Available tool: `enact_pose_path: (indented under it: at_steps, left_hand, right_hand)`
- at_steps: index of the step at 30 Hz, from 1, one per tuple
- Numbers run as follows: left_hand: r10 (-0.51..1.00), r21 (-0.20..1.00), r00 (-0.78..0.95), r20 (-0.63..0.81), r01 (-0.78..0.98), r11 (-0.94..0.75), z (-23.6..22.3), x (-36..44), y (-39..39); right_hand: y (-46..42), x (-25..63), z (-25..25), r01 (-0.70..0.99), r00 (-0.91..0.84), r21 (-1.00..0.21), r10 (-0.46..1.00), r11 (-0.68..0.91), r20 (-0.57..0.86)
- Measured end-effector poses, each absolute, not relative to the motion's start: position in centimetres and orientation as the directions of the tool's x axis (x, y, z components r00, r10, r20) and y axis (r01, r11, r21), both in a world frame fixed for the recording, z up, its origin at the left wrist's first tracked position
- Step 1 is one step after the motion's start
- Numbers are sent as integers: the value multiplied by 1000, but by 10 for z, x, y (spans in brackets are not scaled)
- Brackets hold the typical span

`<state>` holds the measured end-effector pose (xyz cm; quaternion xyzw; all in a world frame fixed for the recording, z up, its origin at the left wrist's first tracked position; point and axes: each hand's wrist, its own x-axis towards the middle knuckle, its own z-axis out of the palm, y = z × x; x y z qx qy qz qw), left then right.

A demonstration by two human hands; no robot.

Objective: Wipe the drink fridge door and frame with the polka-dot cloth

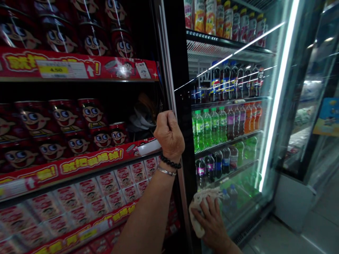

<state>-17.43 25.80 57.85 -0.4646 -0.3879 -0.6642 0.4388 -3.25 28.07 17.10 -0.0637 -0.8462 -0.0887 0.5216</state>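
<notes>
Low and right of centre in the frame, I see the right hand spread over a pale cloth against the glass door; mid-frame, the left hand is clenched round the door's metal edge. The cloth looks light and limp, best pinned under the palm; the slick, breakable-looking door seems surer held by that edge.

The person's left hand, with a dark beaded bracelet at the wrist, is curled on the metal door edge; nearer and to the right, the right hand lies spread over a pale cloth against the glass door. Over on the left, red cans stand above small cartons; behind the glass, bottles line the shelves beside a bright light strip.
</notes>
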Motion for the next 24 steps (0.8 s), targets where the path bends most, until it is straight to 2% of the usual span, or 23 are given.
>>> enact_pose_path:
  at_steps: [3,10,13,15,17,22,24]
  left_hand:
    - [-234,108,-178,956,953,-285,579,-174,257]
    - [-229,132,-190,955,960,-247,580,-175,256]
    - [-242,122,-182,953,962,-245,580,-175,256]
    - [-248,114,-176,953,963,-245,580,-175,256]
    - [-246,115,-178,953,962,-249,580,-174,256]
    - [-249,120,-188,950,957,-264,580,-173,256]
    - [-247,124,-190,950,958,-259,580,-173,257]
  right_hand:
    - [309,-35,240,189,-385,104,-24,977,923]
    - [375,-52,507,343,-181,129,-70,930,981]
    - [377,-61,564,394,-69,64,-39,917,997]
    - [369,-66,560,392,-42,35,-20,919,999]
    - [356,-69,525,363,-77,40,-13,931,997]
    - [318,-68,368,247,-196,26,24,969,980]
    - [312,-65,321,218,-221,54,-5,974,975]
